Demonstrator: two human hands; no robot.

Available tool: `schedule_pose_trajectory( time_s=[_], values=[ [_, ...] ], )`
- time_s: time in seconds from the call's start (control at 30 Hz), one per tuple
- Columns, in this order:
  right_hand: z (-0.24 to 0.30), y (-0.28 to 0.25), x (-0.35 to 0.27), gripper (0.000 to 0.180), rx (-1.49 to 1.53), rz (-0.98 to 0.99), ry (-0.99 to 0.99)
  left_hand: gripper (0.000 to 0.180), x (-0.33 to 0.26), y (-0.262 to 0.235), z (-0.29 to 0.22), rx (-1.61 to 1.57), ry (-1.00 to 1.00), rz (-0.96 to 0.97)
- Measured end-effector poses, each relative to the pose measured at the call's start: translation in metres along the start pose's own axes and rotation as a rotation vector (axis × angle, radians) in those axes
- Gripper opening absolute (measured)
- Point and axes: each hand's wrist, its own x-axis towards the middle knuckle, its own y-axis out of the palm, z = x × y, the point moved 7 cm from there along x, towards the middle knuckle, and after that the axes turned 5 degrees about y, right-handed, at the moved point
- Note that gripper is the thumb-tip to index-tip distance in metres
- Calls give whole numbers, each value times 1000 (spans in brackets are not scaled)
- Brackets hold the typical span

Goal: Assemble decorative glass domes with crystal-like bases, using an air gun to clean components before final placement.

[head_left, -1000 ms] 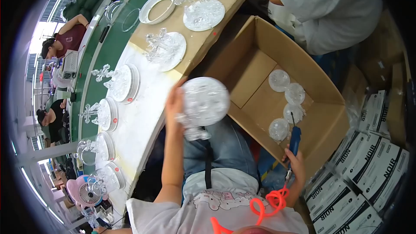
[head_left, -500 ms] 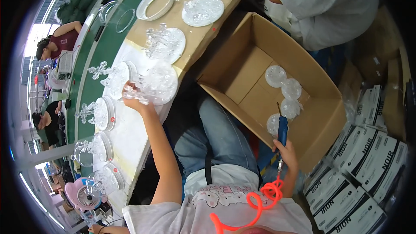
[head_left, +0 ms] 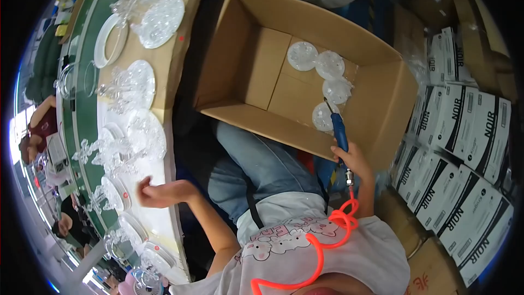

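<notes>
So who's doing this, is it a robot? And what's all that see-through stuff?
No robot here, just a person working with two bare hands. The pictures all come from one wide camera worn on the person's head, looking down. Its lens bends straight edges, so everything looks curvy.

The right hand has a firm grip on a blue tool with a thin tip, joined to a curly orange-red hose. The left hand is by the table, and I can't see anything in its grip.

On the table are white round plates with clear, shiny pieces, and a white ring. Beside it, a cardboard box has four round, see-through pieces inside.
</notes>
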Motion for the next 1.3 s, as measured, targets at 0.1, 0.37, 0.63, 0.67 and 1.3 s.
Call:
schedule_pose_trajectory(
  time_s=[0.1,0.37,0.63,0.67,1.3],
  values=[
    [-6,-18,-1,26,42,-53,33,21,-88,91,-69,-275,-94,831],
    [21,-3,-3,38,48,-119,4,91,-478,278,-12,-250,-2074,1485],
    [18,21,-6,42,237,-73,170,32,-538,301,-4,-270,-2044,1177],
    [21,20,-1,42,237,-68,169,22,-526,298,6,-224,-1962,1178],
    [40,8,53,42,507,-13,-160,21,-244,173,-57,-610,-1263,2059]
  ],
)
